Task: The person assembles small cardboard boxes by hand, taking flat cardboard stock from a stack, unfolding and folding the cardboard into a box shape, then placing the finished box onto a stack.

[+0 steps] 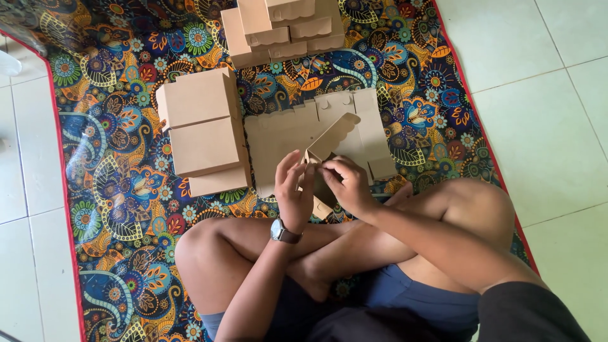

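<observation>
**Cardboard box held in mid-assembly above the flat stack**

A partly folded brown cardboard box (326,155) is held between both hands over the crossed legs of a seated person. The left hand (292,187), on whose wrist a wristwatch (283,232) is worn, is pressed against the left side of the box with the fingers raised and loosely curled. The right hand (347,183) is closed on the box's right edge, a fold being pinched between thumb and fingertips. The scalloped flap (334,135) of the box is tilted upward, away from the person.

Directly beneath and behind the held box, a stack of flat, unfolded box blanks (285,133) is laid on the patterned floor mat (114,177). To the left of the blanks, three finished closed boxes (204,130) are set touching one another in a column. At the top of the view, a further group of finished boxes (282,28) with scalloped edges is stacked. The mat is spread over a pale tiled floor (557,95).
</observation>
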